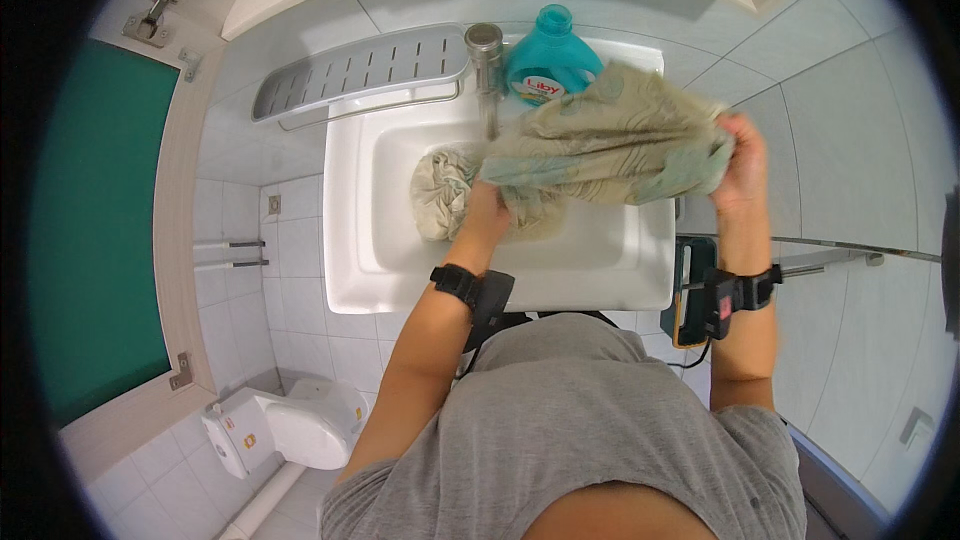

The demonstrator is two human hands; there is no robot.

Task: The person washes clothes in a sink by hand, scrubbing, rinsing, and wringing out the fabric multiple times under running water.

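Observation:
A patterned beige-green cloth [600, 142] is stretched above the right part of the white washbasin [349, 240]. My right hand [741, 161] grips its right end, out past the basin's rim. At the other end is my left hand [489, 206], low over the basin, its fingers hidden behind the fabric but closed on the cloth. A bunched, pale cloth [441, 195] lies in the basin just left of my left hand. More wet fabric shows in the basin below the stretched cloth, partly covered by it and blurred.
Behind the basin stand a metal faucet [485, 52] and a teal Liby detergent bottle [551, 52], uncapped and partly covered by the cloth. A slotted grey shelf [364, 71] overhangs the back left. An open cabinet door [176, 240] fills the left side; a dark green holder [694, 285] hangs at right.

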